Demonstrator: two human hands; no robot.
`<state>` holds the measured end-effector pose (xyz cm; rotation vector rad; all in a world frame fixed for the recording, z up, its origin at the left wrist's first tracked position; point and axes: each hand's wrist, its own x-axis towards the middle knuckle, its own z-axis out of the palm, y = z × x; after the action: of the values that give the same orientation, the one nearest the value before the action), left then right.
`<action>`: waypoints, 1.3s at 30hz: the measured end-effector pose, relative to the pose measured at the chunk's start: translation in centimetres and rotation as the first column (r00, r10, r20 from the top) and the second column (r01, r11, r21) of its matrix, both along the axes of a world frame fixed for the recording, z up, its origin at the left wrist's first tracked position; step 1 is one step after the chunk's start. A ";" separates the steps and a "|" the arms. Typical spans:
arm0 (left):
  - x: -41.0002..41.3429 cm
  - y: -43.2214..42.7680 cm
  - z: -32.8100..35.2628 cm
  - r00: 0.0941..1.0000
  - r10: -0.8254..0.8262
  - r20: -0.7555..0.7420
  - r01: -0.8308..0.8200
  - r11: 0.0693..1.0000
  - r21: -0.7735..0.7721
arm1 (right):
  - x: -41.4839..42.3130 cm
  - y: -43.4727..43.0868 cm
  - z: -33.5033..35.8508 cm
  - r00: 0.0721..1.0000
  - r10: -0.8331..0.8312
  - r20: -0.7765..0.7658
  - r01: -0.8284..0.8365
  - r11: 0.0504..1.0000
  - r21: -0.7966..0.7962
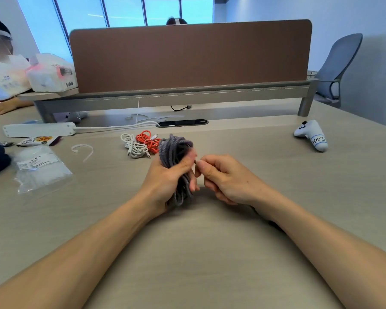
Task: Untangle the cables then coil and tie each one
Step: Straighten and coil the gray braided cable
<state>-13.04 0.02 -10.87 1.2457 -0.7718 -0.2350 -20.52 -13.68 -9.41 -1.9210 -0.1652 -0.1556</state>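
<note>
Left grip [165, 177] clamps the grey coil [174, 150]. Right grip [223, 177] pinches alongside; on what, unclear. Worktop [210, 253] lies open nearer in.

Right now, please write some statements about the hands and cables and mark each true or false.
1. The left hand grips the coiled grey cable. True.
2. The right hand lies flat on the table. False: its curled fingers seem to pinch the grey cable's end.
3. The red cable lies beside the white cable. True.
4. The white tie is wrapped around the red cable. False: it lies loose on the table.
</note>
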 end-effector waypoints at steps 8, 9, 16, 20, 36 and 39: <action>2.5 1.1 1.1 0.922 0.139 -0.360 -0.230 0.947 -0.223 | -0.3 -0.7 0.3 0.999 0.033 0.001 -0.030 0.937 -0.349; 2.5 1.2 1.3 0.921 0.080 -0.381 -0.191 0.945 -0.265 | -0.2 -0.6 0.3 0.999 0.042 -0.001 -0.040 0.935 -0.352; 3.1 1.3 1.6 0.880 0.158 -0.449 -0.303 0.913 -0.273 | -0.3 -1.0 0.2 0.997 0.066 -0.041 -0.076 0.924 -0.375; 4.2 2.3 1.7 0.861 0.315 -0.400 -0.410 0.894 -0.180 | -0.5 -1.4 0.7 0.998 0.065 -0.024 -0.069 0.911 -0.406; 1.5 2.3 1.3 0.992 0.079 0.094 -0.106 0.940 0.325 | -0.3 -1.8 0.9 0.982 -0.092 0.167 0.037 0.950 0.311; 0.5 1.8 1.3 0.991 -0.028 0.134 -0.031 0.909 0.417 | -0.2 -1.7 0.8 0.972 -0.122 0.203 0.059 0.955 0.292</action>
<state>-12.55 1.80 -9.57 1.6833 -0.8668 -0.3278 -20.75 -15.43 -8.58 -1.6215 -0.1907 -0.4321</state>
